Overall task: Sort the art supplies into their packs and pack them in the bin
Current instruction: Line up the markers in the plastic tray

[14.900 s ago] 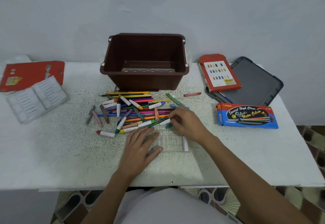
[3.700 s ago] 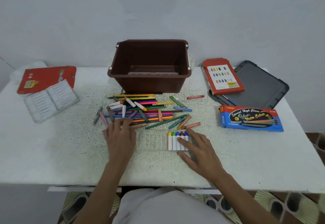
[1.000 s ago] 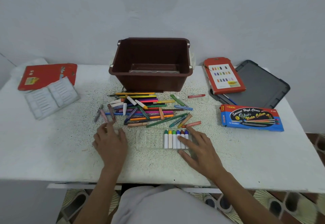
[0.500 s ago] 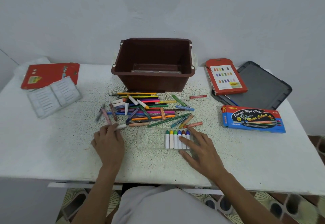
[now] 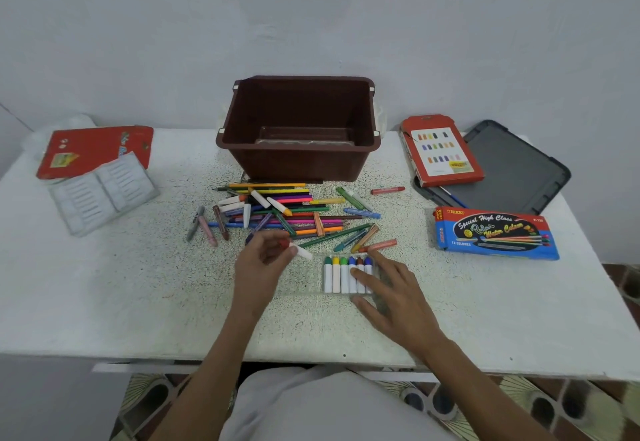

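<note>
left hand [image 5: 263, 262]: pinched a red-tipped crayon [image 5: 298, 250] between thumb and fingertips, lifted just off the table [image 5: 138, 284]
right hand [image 5: 393, 293]: lay flat with fingers straight, gripping nothing, pressing on the right end of the clear tray [image 5: 298, 284]
hands: apart, with the row of six crayons [image 5: 341, 276] between them
the bit that mattered: the free slots sat just right of the left hand, left of the row's dark green crayon, so the left hand was nearer
axis: the held crayon lay slantwise, white end toward the row. the slotted ones ran near-to-far, tips away, so i reckon it needed a turn first
further out: the loose pile [image 5: 287, 212] lay behind the tray, in front of the brown bin [image 5: 299, 163]
vs half a second ago: the left hand had come right from the pile's left edge, carrying the crayon. the right hand hadn't budged
</note>
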Tool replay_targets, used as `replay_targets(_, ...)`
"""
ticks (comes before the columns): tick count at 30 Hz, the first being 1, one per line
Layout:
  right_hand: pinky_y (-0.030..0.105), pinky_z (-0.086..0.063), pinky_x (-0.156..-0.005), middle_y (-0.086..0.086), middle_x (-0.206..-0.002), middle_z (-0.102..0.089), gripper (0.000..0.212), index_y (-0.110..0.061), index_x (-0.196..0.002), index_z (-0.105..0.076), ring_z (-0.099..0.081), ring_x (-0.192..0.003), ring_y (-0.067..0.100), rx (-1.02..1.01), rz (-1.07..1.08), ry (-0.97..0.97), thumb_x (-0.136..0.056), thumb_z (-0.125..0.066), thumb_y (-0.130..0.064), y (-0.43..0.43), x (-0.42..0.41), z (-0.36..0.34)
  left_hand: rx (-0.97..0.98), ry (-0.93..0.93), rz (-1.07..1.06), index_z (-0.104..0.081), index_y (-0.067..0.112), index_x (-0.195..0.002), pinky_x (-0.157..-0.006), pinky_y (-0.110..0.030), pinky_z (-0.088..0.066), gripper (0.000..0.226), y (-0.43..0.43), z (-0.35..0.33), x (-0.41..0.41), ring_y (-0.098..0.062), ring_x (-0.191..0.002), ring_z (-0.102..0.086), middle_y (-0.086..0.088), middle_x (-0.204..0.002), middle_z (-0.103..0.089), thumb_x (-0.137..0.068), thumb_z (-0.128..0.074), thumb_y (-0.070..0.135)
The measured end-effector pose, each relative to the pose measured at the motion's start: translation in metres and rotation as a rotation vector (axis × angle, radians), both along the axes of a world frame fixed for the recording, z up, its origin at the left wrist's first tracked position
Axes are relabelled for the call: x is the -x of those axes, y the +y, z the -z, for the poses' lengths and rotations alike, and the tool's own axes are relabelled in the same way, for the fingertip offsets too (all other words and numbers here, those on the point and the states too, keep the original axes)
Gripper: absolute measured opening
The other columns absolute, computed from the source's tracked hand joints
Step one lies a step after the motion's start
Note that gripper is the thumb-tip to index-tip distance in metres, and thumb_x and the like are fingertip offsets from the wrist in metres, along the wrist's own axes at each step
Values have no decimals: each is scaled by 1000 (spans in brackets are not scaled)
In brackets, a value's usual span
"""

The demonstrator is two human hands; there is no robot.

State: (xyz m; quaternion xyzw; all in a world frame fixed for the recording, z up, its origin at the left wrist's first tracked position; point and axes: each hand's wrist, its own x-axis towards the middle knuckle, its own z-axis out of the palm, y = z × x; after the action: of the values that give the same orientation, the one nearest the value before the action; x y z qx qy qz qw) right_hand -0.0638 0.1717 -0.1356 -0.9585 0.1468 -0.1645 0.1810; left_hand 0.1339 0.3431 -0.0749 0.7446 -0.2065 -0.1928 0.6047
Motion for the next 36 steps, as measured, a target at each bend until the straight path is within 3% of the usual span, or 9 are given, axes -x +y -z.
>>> replay_targets(3,39,-45,-94,5,-153,-38,45,-28,-133,-58,-46,-122,24,1,-4,-2,-94,-57,-51,0,0,-1,26,100,68,-61,8,-106,-82,-25,-55,27,-6,-1,3,-15,-92,-69,-6,-100,-72,-83,-73,2)
replay_targets(7,40,-46,-94,6,-152,-39,45,-27,-133,-58,-46,-122,25,1,-5,-5,-94,-58,-50,0,0,-1,-86,113,200,-61,8,-102,-85,-24,-56,24,-12,1,5,-11,-94,-70,5,-96,-75,-83,-72,-1)
replay_targets(10,40,-46,-95,5,-153,-38,45,-28,-133,-58,-46,-122,25,5,-6,-4,-94,-58,-50,0,0,-1,-173,27,234,-63,13,-101,-89,-22,-54,23,-14,5,6,-3,-91,-68,8,-93,-73,-83,-73,3)
replay_targets(15,41,-46,-94,6,-152,-39,45,-28,-132,-58,-46,-122,25,9,4,3,-94,-57,-51,0,0,-1,-381,-279,331,-65,21,-116,-81,-11,-46,27,-17,7,9,-2,-95,-61,8,-111,-62,-90,-67,18)
replay_targets(18,40,-46,-94,5,-152,-39,45,-29,-133,-58,-46,-122,25,13,3,8,-94,-57,-51,0,0,-1,-430,-476,372,-62,20,-127,-92,-28,-44,34,-15,18,11,-10,-104,-53,4,-114,-55,-93,-62,23)
replay_targets(21,38,-44,-95,6,-152,-39,45,-28,-133,-58,-45,-121,24,19,5,7,-94,-56,-51,0,-1,-1,-371,-570,366,-64,15,-127,-90,-35,-50,34,-11,28,14,-10,-102,-52,3,-109,-54,-93,-62,19)
replay_targets(27,38,-44,-94,6,-152,-39,46,-28,-133,-58,-46,-121,25,14,3,0,-93,-57,-50,0,0,-1,-356,-646,328,-69,17,-120,-86,-45,-52,39,-8,38,16,-14,-104,-56,2,-111,-60,-93,-49,37)
replay_targets(36,39,-44,-95,5,-152,-39,46,-28,-133,-58,-45,-122,25,7,8,3,-94,-55,-52,0,0,-1,-386,-718,285,-70,20,-115,-84,-40,-50,32,-6,36,14,-13,-99,-56,4,-106,-60,-94,-52,35)
